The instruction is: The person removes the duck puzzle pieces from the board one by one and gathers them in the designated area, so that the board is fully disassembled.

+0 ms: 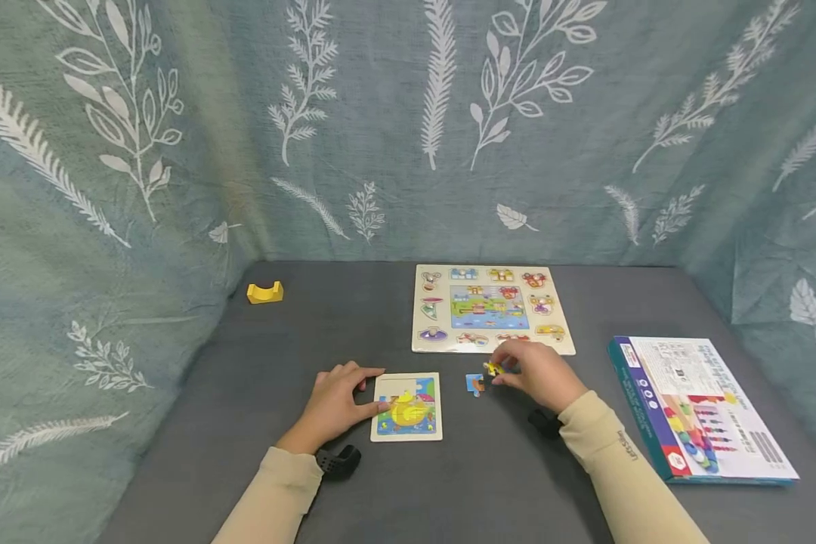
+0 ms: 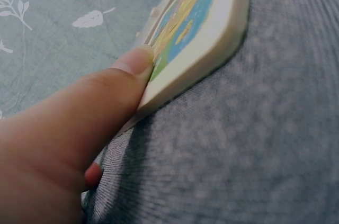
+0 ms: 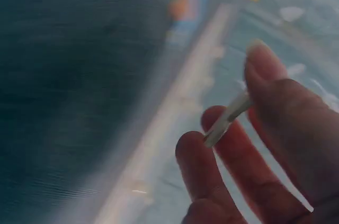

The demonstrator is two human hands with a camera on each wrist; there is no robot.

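A small square jigsaw puzzle board (image 1: pixel 408 437) with a yellow duck picture lies on the table, a bare wooden patch at its upper left. My left hand (image 1: pixel 333 402) rests at its left side, index finger by the top corner. In the left wrist view the thumb (image 2: pixel 119 83) presses the board's edge (image 2: pixel 204 65). To the right, my right hand (image 1: pixel 542 374) pinches a yellow-and-dark puzzle piece (image 1: pixel 493 369) between thumb and fingers; the right wrist view has this piece (image 3: pixel 229 121) edge-on. Just left of that hand lies a loose blue-and-orange puzzle piece (image 1: pixel 474 384).
Behind the hands lies a larger wooden peg puzzle board (image 1: pixel 425 346) with several pictured pieces. A flat printed box (image 1: pixel 693 408) lies at the right. Far left sits a yellow curved block (image 1: pixel 265 293). A leaf-patterned cloth (image 1: pixel 394 128) hangs behind the dark table.
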